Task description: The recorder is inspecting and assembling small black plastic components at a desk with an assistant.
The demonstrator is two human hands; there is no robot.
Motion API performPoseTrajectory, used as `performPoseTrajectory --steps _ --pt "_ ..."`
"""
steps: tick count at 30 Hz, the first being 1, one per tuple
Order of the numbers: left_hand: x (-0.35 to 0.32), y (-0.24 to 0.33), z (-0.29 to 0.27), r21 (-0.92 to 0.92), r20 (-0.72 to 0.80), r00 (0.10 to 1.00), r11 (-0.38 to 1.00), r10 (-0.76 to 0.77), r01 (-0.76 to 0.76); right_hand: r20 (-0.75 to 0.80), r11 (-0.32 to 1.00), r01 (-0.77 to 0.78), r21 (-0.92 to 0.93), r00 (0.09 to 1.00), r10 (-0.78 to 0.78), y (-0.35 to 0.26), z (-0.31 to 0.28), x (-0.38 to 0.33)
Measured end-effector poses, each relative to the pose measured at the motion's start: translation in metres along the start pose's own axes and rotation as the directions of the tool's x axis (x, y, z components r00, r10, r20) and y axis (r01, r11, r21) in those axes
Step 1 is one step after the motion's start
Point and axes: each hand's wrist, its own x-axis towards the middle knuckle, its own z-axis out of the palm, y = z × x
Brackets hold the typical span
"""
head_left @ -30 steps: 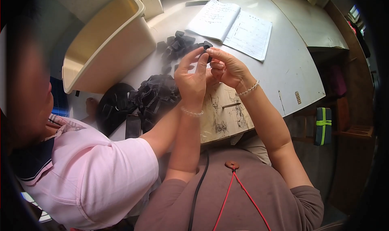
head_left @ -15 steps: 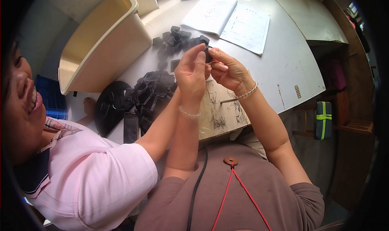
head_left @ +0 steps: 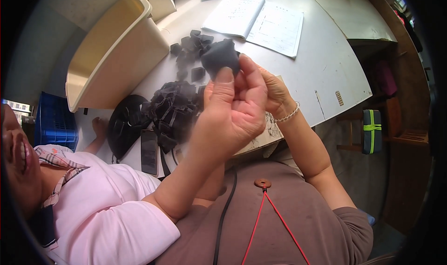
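I see the white table [head_left: 326,65] bearing a cream plastic bin [head_left: 111,55], an open notebook [head_left: 258,20] and a heap of black fabric pieces [head_left: 172,107]. Since a second ago my hands have risen closer to the camera. Left hand [head_left: 233,111] and right hand [head_left: 270,90] press together, pinching one dark fabric piece [head_left: 221,55], now held well above the heap for close handling.

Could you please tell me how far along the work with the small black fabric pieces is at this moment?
Looks done: a loose group of small black pieces lies spread near the cream bin, though I cannot confirm they are finished. In hand: the left hand and right hand together hold one dark fabric piece up. Left: a tangled black pile waits on the table.
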Motion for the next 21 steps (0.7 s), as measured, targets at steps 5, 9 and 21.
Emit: performPoseTrajectory --steps 5,9,21 --pt "-0.005 -0.002 -0.037 -0.225 -0.124 0.991 0.974 -0.058 0.029 -0.062 0.998 0.006 -0.067 0.998 -0.010 0.004 0.031 -0.019" --pt "0.003 -0.002 -0.052 -0.392 -0.231 0.962 0.919 -0.145 0.045 0.045 0.995 -0.071 -0.071 0.996 0.074 -0.005 -0.001 -0.005" --pt "0.014 0.033 -0.085 -0.551 -0.169 0.983 0.834 -0.067 -0.038 0.171 0.978 0.006 -0.209 0.985 0.030 -0.010 -0.008 -0.016"
